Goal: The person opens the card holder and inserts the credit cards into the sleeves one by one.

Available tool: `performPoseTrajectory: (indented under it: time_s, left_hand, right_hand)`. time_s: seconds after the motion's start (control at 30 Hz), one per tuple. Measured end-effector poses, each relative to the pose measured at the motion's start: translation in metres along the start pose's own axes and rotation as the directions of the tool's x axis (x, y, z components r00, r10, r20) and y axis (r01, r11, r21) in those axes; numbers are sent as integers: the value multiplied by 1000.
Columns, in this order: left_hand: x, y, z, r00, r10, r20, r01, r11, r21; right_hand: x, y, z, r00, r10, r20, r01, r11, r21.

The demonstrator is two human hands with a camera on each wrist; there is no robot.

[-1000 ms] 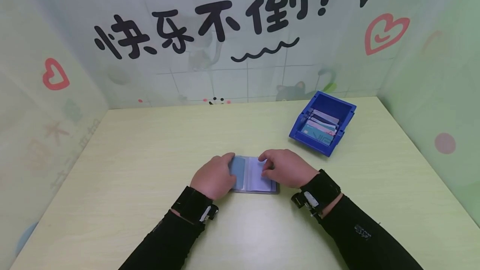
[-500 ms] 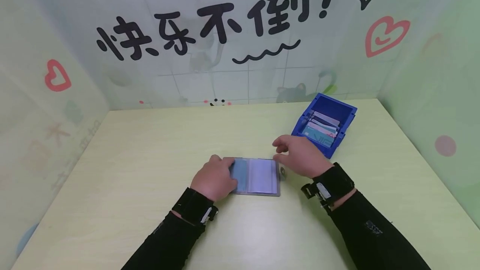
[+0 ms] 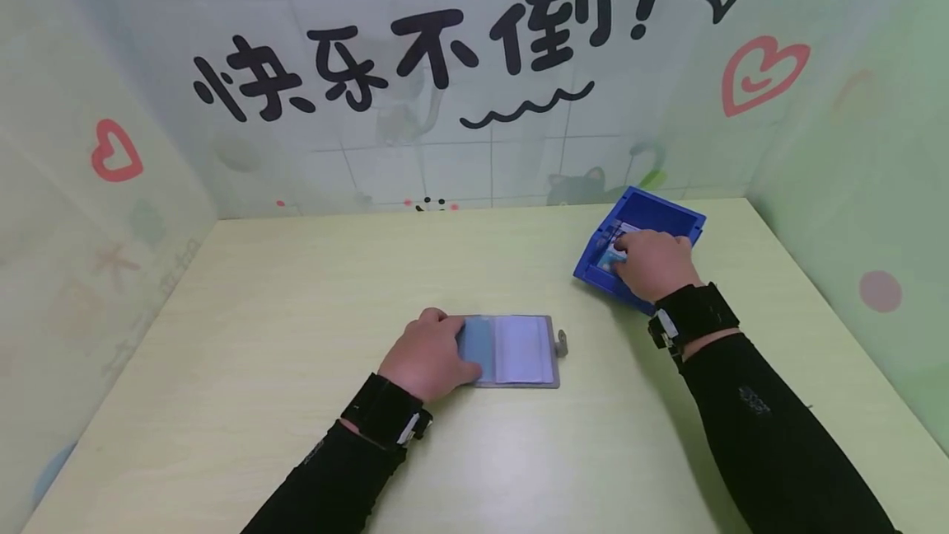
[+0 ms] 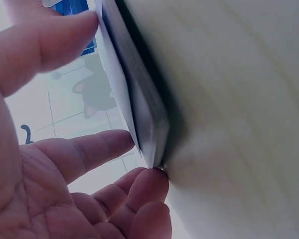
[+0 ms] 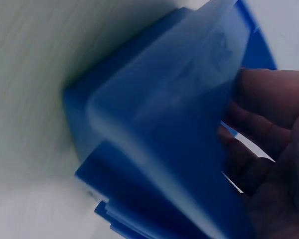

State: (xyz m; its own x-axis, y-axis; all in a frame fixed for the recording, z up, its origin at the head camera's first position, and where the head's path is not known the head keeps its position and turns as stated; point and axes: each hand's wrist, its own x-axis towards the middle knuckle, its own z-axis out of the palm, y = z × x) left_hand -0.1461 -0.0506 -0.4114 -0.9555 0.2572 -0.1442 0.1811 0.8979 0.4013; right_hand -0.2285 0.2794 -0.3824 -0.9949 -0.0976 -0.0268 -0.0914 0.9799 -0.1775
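An open card holder point(image 3: 525, 350) with clear pocket pages lies on the table, a blue card point(image 3: 477, 350) showing on its left side. My left hand point(image 3: 426, 355) holds that left side, thumb and forefinger spread across the page. From the left wrist, curled fingers point(image 4: 148, 191) show at the holder's edge. My right hand point(image 3: 656, 264) reaches into a blue plastic bin point(image 3: 593, 254), its thumb and forefinger apart over the cards point(image 3: 613, 256). In the right wrist view the bin wall point(image 5: 174, 99) hides the fingertips.
The bin stands at the back right of the pale wooden table point(image 3: 334, 287). A clasp tab point(image 3: 561, 344) sticks out from the holder's right edge. Printed fabric walls point(image 3: 474, 163) enclose the table at the back and both sides.
My right hand has left the holder's right page and moved right and away into the blue bin, over the cards. My left hand has stayed on the holder's left side.
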Motion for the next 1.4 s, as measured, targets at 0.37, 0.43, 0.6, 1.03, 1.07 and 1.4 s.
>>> performPoseTrajectory:
  time_s: [0.37,0.43,0.6,1.03,1.07,1.4]
  left_hand:
    - [-1,0,2,1000,7,-9,-7,1000,3]
    - [-1,-1,3,1000,7,-7,-7,1000,7]
    - [-2,-1,2,1000,10,-5,-10,1000,9]
    - [-3,0,2,1000,6,-6,-6,1000,14]
    - [-3,0,2,1000,7,-6,-7,1000,14]
    - [-4,1,1,1000,-2,4,1,1000,20]
  right_hand:
    - [15,8,0,992,69,102,-58,992,-112]
    - [16,8,0,991,71,115,-56,990,-128]
    - [16,8,0,989,72,128,-52,987,-152]
    - [17,7,3,991,91,98,-77,987,-142]
    - [16,6,2,991,93,98,-79,987,-141]
    - [16,6,3,992,95,81,-84,988,-129]
